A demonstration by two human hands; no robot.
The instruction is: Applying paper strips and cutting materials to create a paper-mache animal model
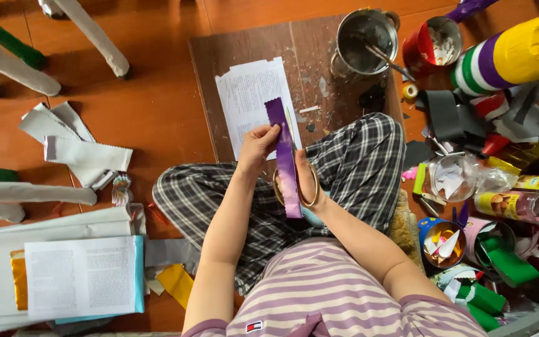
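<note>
Head view, near edge first: sat cross-legged on floor (pixel 157 93) in plaid trousers (pixel 357 162). Left hand (pixel 258 146) pinched shut on purple paper strip (pixel 285 165) at frame centre; right hand (pixel 307 184) closed through gold-handled scissors (pixel 294 168), blades along strip's edge. Best done by keeping strip taut and feeding slowly. Farther up: printed sheet (pixel 251 100) on brown board (pixel 307 56), metal pot (pixel 363 40) upper right, coloured scraps right, white strips (pixel 82 156) left.

Pot (pixel 364 37) on board (pixel 219 62) — papers (pixel 63 274) lie left.
</note>
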